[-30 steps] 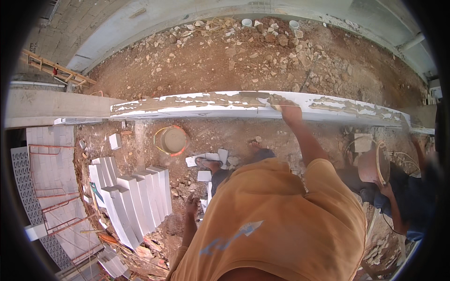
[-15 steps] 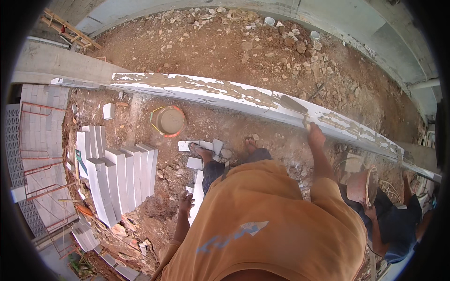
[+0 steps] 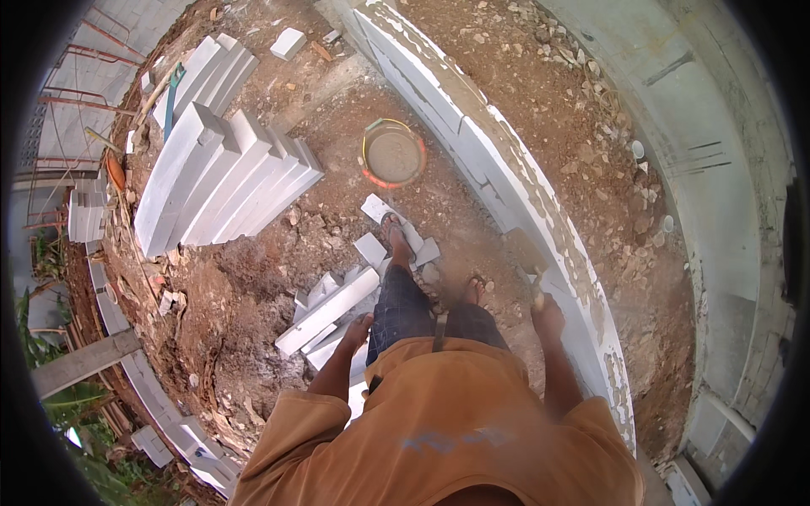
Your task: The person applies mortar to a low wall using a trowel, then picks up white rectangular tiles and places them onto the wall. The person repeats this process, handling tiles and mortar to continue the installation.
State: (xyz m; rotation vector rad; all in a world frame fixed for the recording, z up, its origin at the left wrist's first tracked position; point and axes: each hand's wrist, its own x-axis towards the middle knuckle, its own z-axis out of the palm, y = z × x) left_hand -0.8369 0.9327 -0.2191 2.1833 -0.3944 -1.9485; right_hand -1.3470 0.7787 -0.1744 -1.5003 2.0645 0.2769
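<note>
A: In the head view, what is each hand doing?

B: The right hand [image 3: 548, 319] has its fingers closed around the handle of a trowel [image 3: 524, 251]. The blade points away from the body, in front of the white block wall's [image 3: 498, 181] inner face; whether they touch, I can't tell. The left hand [image 3: 358, 329] hangs near a long white block [image 3: 327, 312], apparently empty. I cannot tell how far its fingers are spread.

A: What would handling that trowel well call for?

B: In my judgement, a firm grip, a loose wrist and a blade kept off the block edges. Footing matters too, with offcuts [image 3: 371, 205] by the left foot [image 3: 396, 234].

A: And the surface, the room?

B: Patchy mortar [image 3: 462, 94] covers the wall's top. Beside it lies uneven brown soil [image 3: 245, 282], with a bucket [image 3: 389, 182] of grey-brown mix and stacked blocks [image 3: 211, 181] farther left. Beyond the wall, across rubbly ground, stands a grey wall [image 3: 717, 219].
</note>
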